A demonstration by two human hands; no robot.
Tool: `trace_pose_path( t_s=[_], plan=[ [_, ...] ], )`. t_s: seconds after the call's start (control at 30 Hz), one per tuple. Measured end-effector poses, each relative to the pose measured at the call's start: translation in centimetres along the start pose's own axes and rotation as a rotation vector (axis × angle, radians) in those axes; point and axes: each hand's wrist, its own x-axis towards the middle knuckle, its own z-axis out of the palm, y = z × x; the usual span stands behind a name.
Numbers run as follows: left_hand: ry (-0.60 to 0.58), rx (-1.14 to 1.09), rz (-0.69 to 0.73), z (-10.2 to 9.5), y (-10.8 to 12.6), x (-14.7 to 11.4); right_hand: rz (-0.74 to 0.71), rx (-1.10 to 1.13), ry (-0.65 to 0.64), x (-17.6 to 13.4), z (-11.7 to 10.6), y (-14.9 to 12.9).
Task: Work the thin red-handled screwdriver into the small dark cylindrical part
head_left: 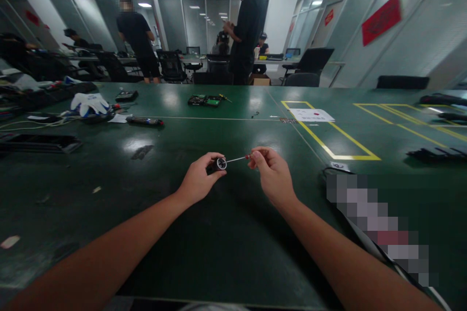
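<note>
Above the green table, my left hand point(200, 177) grips a short dark cylinder point(220, 164) whose round, silver-rimmed open end faces right. My right hand point(273, 175) pinches the red handle of a thin screwdriver point(237, 159) between thumb and fingers. The metal shaft points left, its tip at the mouth of the cylinder. Whether the tip touches anything inside is too small to tell. Both hands are close together over the middle of the table, and the fingers of the left one partly cover the cylinder.
On the green table point(175, 257), a dark rod-shaped tool point(145, 121), white-blue gloves point(89, 104) and a black tray point(40, 143) lie left. A green tool case point(204, 100) sits farther back. A white paper point(312, 115) and yellow tape are at right. Several people are beyond the table.
</note>
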Motion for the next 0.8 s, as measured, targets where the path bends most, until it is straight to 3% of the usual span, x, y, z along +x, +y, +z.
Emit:
trace_pose_path(
  t_s=[0.8],
  plan=[
    [-0.002,0.016,0.006,-0.10,-0.42,0.05,0.002,0.010,-0.009,0.01,0.01,0.14]
  ],
)
